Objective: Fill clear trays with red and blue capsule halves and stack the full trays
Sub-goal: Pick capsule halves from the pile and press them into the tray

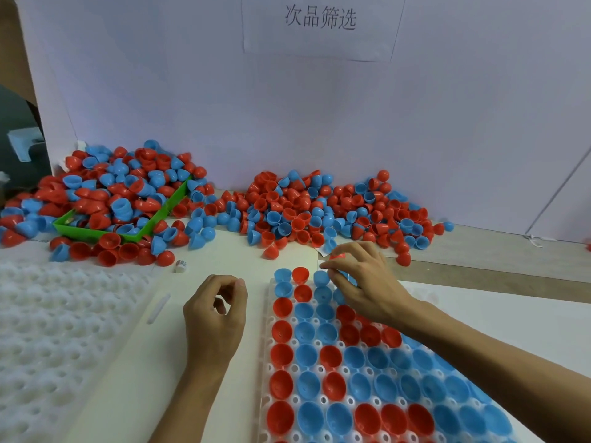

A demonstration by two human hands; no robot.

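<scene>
Nearest the camera: clear plastic tray with round pockets (267, 366), long axis running from the lower frame edge away toward the white backboard (319, 116), slightly angled right at the near end. Its pockets hold red and blue capsule halves (307, 356), open side up; the left column reads blue, blue, then five red going nearward. Full count not possible, as the arm covers part of it.

Right hand (361, 282) over the tray's far end, fingers pinching one red capsule half (338, 257) just above the far row. Left hand (217, 311) on the white table (204, 251) just left of the tray, fingers curled loosely toward the thumb, holding nothing I can see.

One more empty clear pocketed tray (57, 314) lies at far left. Two loose heaps of red and blue halves sit against the backboard; the left heap (121, 193) buries one green plastic bin (96, 233), the right heap (319, 209) lies on the table. One small white die-like cube (181, 265) sits near the left heap.
</scene>
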